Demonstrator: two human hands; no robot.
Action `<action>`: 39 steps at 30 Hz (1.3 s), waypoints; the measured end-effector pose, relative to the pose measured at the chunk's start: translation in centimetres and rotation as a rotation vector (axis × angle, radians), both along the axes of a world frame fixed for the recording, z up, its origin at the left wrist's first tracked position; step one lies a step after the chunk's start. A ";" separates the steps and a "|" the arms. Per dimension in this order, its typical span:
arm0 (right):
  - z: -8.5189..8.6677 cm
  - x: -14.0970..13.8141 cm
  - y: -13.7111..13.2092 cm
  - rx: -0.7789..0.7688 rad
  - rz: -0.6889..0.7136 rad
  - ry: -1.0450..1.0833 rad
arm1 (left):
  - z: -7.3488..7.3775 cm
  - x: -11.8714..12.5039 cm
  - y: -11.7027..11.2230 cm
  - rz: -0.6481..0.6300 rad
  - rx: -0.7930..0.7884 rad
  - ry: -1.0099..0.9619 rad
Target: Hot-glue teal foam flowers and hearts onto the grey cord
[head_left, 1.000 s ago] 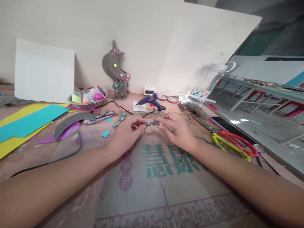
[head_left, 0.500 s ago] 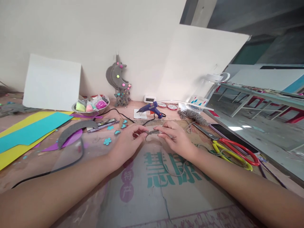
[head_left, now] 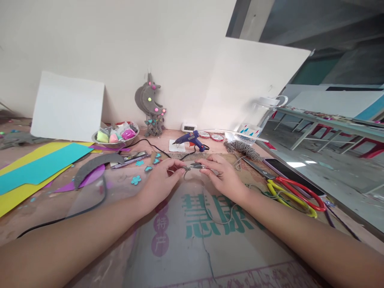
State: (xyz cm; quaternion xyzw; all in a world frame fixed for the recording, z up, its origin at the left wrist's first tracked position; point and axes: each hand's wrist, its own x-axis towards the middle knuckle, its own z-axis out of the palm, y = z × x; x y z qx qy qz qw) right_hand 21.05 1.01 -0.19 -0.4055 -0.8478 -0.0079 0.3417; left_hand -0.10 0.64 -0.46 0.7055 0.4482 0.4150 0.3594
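Observation:
Over the middle of the work surface, my left hand (head_left: pixel 166 176) is closed in a pinch on a grey cord (head_left: pixel 186 169), which shows a small loop at the fingertips. Opposite it, my right hand (head_left: pixel 222 174) pinches a small dark grey pointed piece (head_left: pixel 196 165), possibly metal; its kind is too small to make out. The two sets of fingertips are a short gap apart, with the pointed piece reaching toward the cord. A thin grey strand (head_left: pixel 207 208) hangs below and curls over the printed cardboard (head_left: pixel 171 264).
Behind the hands lies a blue glue gun (head_left: pixel 190 139). Scissors (head_left: pixel 288 188), a phone (head_left: pixel 294 176) and a grey yarn bundle (head_left: pixel 244 150) sit at right. Leftward are blue foam flowers (head_left: pixel 136 180), a grey felt crescent (head_left: pixel 96 166), coloured sheets (head_left: pixel 45 164) and a clay bowl (head_left: pixel 115 138).
The dark pointed piece shows more plainly between the fingertips and the cord loop now sits closer to my left fingers. Both hands stay nearly in place; the view has shifted slightly.

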 end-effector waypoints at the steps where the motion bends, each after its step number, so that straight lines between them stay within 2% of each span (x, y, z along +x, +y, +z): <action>1: 0.0 0.0 0.0 -0.002 0.001 0.000 | 0.0 0.0 0.0 0.000 -0.001 0.000; 8: 0.1 0.0 0.1 -0.023 -0.006 0.005 | 0.0 0.1 0.0 0.005 -0.003 0.003; 13: -0.6 0.4 1.0 -0.080 -0.165 -0.074 | 0.4 0.2 -0.2 0.009 -0.030 -0.007; 16: -0.6 0.5 1.3 -0.120 -0.203 -0.111 | 0.3 0.1 -0.1 -0.019 -0.077 -0.043; 19: 0.2 0.0 0.9 -0.135 -0.142 0.013 | 0.0 0.1 0.2 -0.058 -0.129 -0.091; 23: 1.3 -1.4 -0.4 -0.293 -0.046 0.193 | -0.3 -0.1 0.6 -0.006 -0.109 -0.082; 25: 1.4 -2.1 -1.0 -0.348 -0.036 0.255 | -0.3 -0.1 0.6 -0.005 -0.108 -0.090; 29: 1.1 -2.9 -1.5 -0.369 -0.014 0.354 | 0.1 0.1 0.2 -0.103 -0.163 -0.136; 33: 1.2 -3.1 -1.8 -0.383 -0.026 0.367 | 0.7 0.4 -0.2 -0.171 -0.150 -0.099; 39: 1.4 -3.2 -2.1 -0.371 -0.021 0.304 | 0.7 0.3 -0.4 -0.141 -0.072 -0.065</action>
